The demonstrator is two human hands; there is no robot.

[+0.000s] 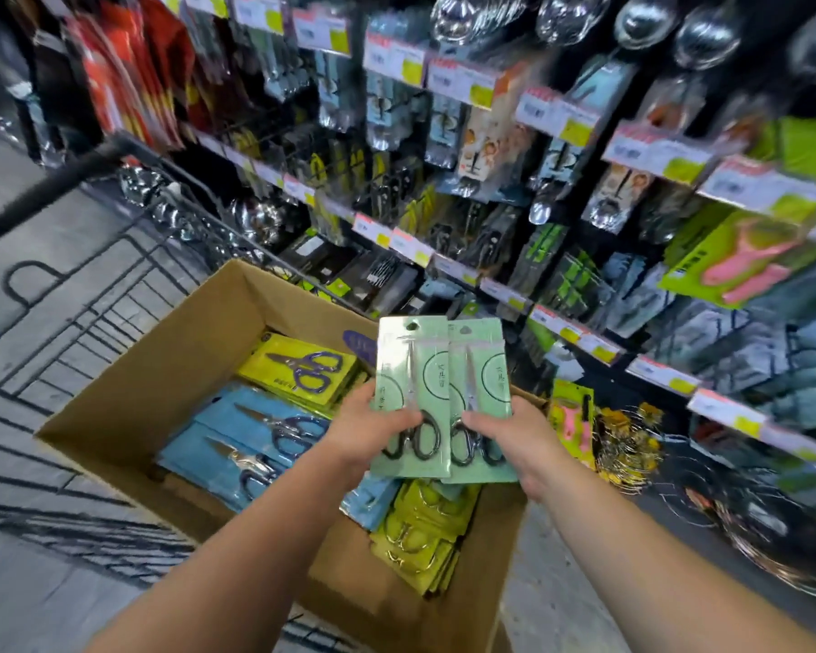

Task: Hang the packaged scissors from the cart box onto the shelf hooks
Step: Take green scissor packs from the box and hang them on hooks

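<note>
I see my left hand (pixel 373 428) pinching one pale-green scissors pack (pixel 408 369) and my right hand (pixel 505 433) gripping a second pack (pixel 484 369) just beside it, both held upright above the cardboard box (pixel 161 369), near the shelf hooks (pixel 396 181).

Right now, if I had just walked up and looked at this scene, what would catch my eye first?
Two mint-green scissors packs stand out at the centre, held side by side, the left hand gripping one and the right hand the other. Below them sits an open cardboard box with blue packs and yellow packs of scissors. Behind, shelf hooks are crowded with hanging kitchen tools.
</note>
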